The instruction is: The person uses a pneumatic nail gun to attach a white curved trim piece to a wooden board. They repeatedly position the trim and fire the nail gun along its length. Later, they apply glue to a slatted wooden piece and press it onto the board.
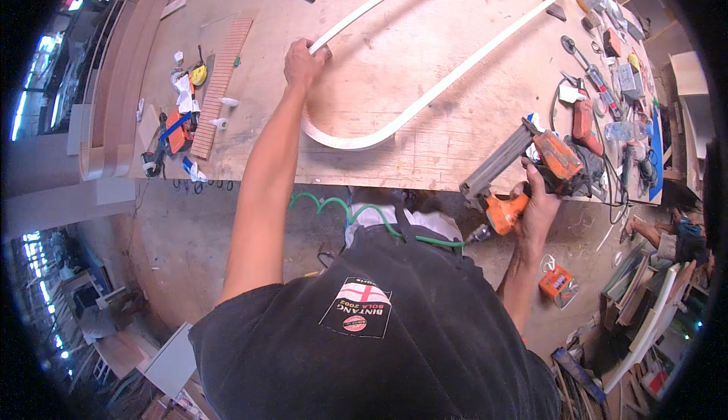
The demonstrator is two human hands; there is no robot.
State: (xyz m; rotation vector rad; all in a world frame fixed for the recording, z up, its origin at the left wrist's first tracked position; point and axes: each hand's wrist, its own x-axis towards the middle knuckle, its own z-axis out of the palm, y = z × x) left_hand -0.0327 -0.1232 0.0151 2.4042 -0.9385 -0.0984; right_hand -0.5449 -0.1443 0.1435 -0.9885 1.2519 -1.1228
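A long white curved frame [447, 82], bent into a rounded end near me, rests on the wooden workbench [394, 37]. My left hand [305, 63] is closed around its left side, just beyond the bend. At the bench's front edge, my right hand [537, 204] grips an orange and grey nail gun [504, 211] by its handle. The gun points toward the left, apart from the frame. From the handle's base, a green coiled air hose [371, 211] runs left below the bench edge.
Hand tools, a red block [582, 120] and plastic bottles crowd the bench's right side. At left lie a slatted wooden strip [222, 86], a yellow tape measure [199, 75] and small bottles. An orange box [556, 282] sits on the floor. Another person [686, 238] is at far right.
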